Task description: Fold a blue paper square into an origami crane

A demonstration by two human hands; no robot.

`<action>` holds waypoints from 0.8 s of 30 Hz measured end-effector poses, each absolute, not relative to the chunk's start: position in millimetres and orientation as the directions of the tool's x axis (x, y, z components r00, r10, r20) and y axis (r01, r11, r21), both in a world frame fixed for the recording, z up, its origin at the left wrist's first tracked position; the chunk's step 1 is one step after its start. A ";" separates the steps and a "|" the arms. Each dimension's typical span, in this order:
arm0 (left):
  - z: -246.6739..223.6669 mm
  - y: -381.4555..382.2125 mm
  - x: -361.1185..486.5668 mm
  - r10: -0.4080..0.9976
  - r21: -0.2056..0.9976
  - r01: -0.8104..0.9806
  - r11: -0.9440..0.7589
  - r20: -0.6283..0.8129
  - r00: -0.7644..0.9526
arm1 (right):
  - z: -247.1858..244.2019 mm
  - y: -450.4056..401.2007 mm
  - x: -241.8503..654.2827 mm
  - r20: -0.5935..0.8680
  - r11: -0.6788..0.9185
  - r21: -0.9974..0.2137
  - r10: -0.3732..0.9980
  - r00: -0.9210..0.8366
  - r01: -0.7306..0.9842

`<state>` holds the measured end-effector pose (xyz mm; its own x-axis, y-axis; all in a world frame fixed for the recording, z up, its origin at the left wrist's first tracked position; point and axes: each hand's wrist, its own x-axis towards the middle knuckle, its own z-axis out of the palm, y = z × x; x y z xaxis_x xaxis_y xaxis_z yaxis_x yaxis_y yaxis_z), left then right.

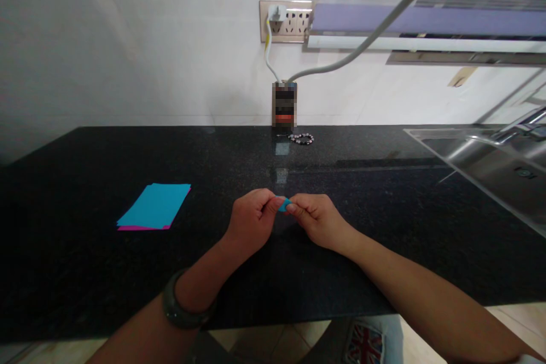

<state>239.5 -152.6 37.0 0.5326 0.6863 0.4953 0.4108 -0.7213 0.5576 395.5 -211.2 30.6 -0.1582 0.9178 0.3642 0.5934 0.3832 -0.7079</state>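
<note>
A small piece of folded blue paper (283,205) is pinched between my two hands above the dark countertop. My left hand (255,217) grips its left end with thumb and curled fingers. On its right end, the thumb and fingers of my right hand (316,217) are closed. Most of the blue piece is hidden by my fingertips. To the left lies a stack of flat blue sheets (156,205) with a magenta edge showing underneath.
Behind my hands, a beaded bracelet (302,139) lies near a small device (284,104) against the wall, with cables running up from it. A metal sink (495,162) is set into the black counter (222,159) at the right.
</note>
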 end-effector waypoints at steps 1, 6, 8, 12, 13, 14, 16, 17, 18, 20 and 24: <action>36.6 -152.1 239.6 0.689 0.559 0.413 -0.719 0.496 0.528 | 30.2 -211.1 394.6 0.363 0.374 -0.713 0.920 -0.145 0.593; 32.8 -149.4 240.4 0.732 0.587 0.445 -0.676 0.471 0.493 | 27.8 -209.8 395.0 0.330 0.318 -0.736 0.939 -0.094 0.598; 32.2 -149.7 240.8 0.739 0.595 0.447 -0.668 0.462 0.490 | 28.3 -209.9 396.8 0.353 0.339 -0.702 0.929 -0.107 0.626; 33.1 -151.1 241.0 0.737 0.597 0.441 -0.670 0.464 0.492 | 30.4 -209.8 399.7 0.378 0.364 -0.655 0.917 -0.129 0.662; 33.4 -151.3 240.9 0.738 0.598 0.442 -0.669 0.464 0.490 | 30.6 -209.4 400.1 0.371 0.365 -0.661 0.919 -0.137 0.655; 33.7 -151.4 240.8 0.739 0.598 0.443 -0.668 0.463 0.490 | 30.7 -208.9 400.3 0.359 0.365 -0.673 0.922 -0.147 0.643; 34.0 -151.6 240.8 0.737 0.593 0.447 -0.670 0.459 0.496 | 30.8 -208.2 400.3 0.335 0.361 -0.695 0.928 -0.164 0.622; 34.1 -151.9 240.8 0.734 0.587 0.449 -0.674 0.457 0.503 | 31.0 -208.0 400.1 0.328 0.359 -0.699 0.929 -0.169 0.619; 34.2 -152.2 240.9 0.728 0.580 0.450 -0.679 0.454 0.513 | 31.3 -208.1 399.8 0.325 0.359 -0.698 0.930 -0.172 0.620; 34.3 -153.2 241.3 0.713 0.566 0.445 -0.694 0.452 0.537 | 32.0 -208.7 399.0 0.337 0.367 -0.684 0.925 -0.174 0.631; 34.8 -155.5 242.5 0.684 0.540 0.436 -0.720 0.449 0.575 | 32.6 -210.7 397.9 0.375 0.395 -0.640 0.909 -0.181 0.659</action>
<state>242.5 -155.5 34.8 0.5748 0.6841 0.4490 0.4356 -0.7203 0.5398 397.9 -210.7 32.6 -0.1813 0.9093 0.3746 0.6591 0.3950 -0.6400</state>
